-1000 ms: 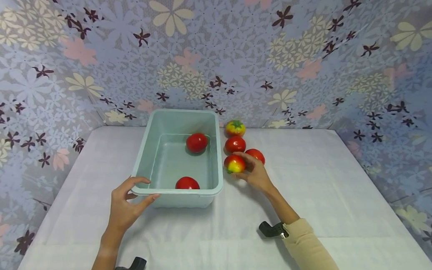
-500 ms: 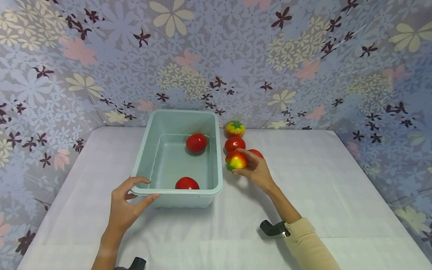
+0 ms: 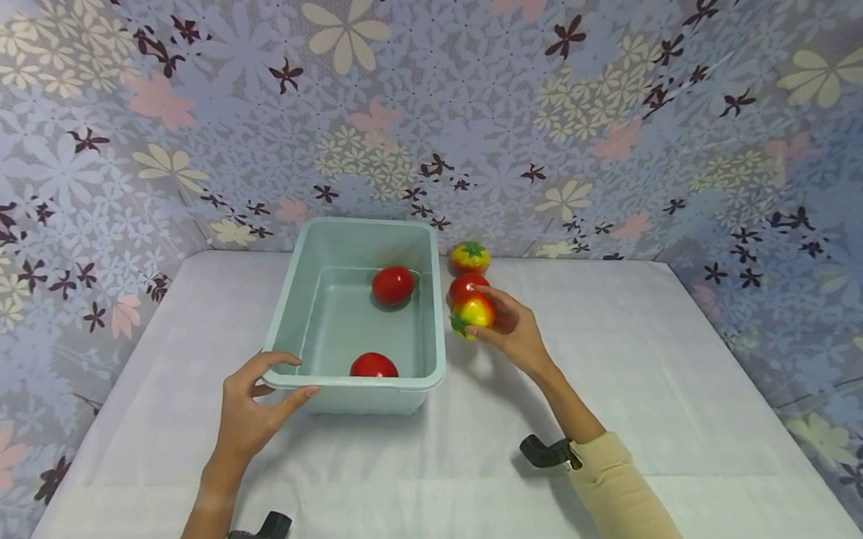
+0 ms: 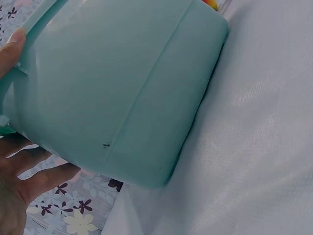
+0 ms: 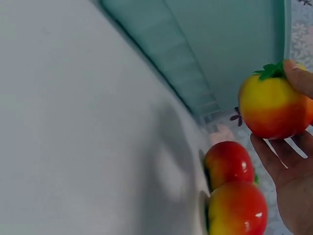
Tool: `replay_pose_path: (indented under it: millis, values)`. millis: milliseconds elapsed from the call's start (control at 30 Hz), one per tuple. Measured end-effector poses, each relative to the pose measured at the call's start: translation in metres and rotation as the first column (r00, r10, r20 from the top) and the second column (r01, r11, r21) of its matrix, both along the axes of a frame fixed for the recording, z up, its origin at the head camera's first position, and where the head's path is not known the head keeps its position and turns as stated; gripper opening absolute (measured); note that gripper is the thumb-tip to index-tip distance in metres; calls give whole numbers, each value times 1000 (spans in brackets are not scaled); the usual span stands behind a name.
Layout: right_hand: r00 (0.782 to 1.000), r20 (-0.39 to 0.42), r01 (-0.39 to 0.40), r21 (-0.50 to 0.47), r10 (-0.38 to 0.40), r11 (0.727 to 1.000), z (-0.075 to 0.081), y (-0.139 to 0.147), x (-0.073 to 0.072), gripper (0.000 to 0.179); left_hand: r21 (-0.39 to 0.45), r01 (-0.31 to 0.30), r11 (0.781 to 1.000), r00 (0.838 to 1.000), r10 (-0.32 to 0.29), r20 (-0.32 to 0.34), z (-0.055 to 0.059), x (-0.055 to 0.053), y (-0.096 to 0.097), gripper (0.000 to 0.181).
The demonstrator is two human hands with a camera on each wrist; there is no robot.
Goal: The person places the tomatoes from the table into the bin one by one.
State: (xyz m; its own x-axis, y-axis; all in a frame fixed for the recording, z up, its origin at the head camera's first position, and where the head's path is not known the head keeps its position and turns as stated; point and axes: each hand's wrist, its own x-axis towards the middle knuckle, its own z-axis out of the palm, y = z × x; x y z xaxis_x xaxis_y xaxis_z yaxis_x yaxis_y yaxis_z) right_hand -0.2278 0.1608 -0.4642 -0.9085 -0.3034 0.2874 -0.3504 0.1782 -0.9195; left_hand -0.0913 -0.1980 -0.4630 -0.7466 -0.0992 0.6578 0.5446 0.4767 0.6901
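Observation:
My right hand (image 3: 515, 335) pinches a red and yellow tomato (image 3: 473, 311) with green leaves, thumb on one side and fingers on the other. In the right wrist view that tomato (image 5: 274, 105) is raised off the white cloth, beside the bin's wall. At the near left corner of the pale green plastic bin (image 3: 438, 337), my left hand (image 3: 249, 411) grips the rim, its thumb outside and a finger over the edge. Inside the bin lie two tomatoes, one toward the back right (image 3: 393, 286) and one at the near wall (image 3: 375, 366), partly hidden by the rim.
Right of the bin, a red tomato (image 3: 468, 285) sits partly behind the held one. Farther back is a yellow-red tomato (image 3: 470, 257) with a leafy top. A white cloth (image 3: 621, 358) covers the table, and a flowered curtain (image 3: 444, 95) hangs behind it.
My right hand has lifted the yellow-red tomato slightly up from its place beside the others, and it now overlaps the red one behind. The left hand and the bin have stayed still.

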Motion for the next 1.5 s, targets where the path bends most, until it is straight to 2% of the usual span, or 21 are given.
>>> replay_pose_path:
  millis: [67, 133, 400, 567, 767, 933, 1067, 1233, 1400, 1500]
  values:
    - [1000, -10, -9, -23, 8, 1000, 0, 1, -1, 60, -4, -3, 1000, 1000, 3, 1, -6, -3, -2, 44]
    - [1000, -21, -20, -41, 19, 999, 4, 1, 0, 60, -6, -2, 1000, 1000, 2, 3, -6, -3, -2, 44]
    - [998, -52, -36, -103, 30, 994, 22, 1, 5, 59, 6, 11, 1000, 1000, -11, 1, 9, 4, 4, 41]
    - [998, -54, -45, -122, 38, 992, 31, -2, 10, 59, 5, 12, 1000, 1000, -12, 0, 8, 3, 3, 42]
    - [993, -108, -56, -109, 44, 993, 38, -5, 12, 60, 6, 19, 1000, 1000, -19, -14, 12, 5, 5, 42]
    - [990, -137, -60, -141, 40, 988, 49, -11, 15, 58, 8, 23, 1000, 1000, -23, -19, 14, 6, 6, 42]
    - [986, -152, -97, -182, 69, 979, 60, -19, 18, 59, 7, 20, 1000, 1000, -20, -16, 13, 5, 5, 42]
    - [974, -190, -156, -168, 123, 973, 71, -31, 21, 62, 1, 14, 1000, 1000, -14, -12, 14, 5, 5, 42]
    - [964, -219, -190, -164, 152, 968, 77, -40, 20, 61, -1, 18, 1000, 1000, -18, -15, 16, 7, 7, 42]
    - [959, -215, -224, -186, 182, 957, 77, -44, 20, 62, 4, 23, 1000, 1000, -23, -16, 14, 6, 6, 42]
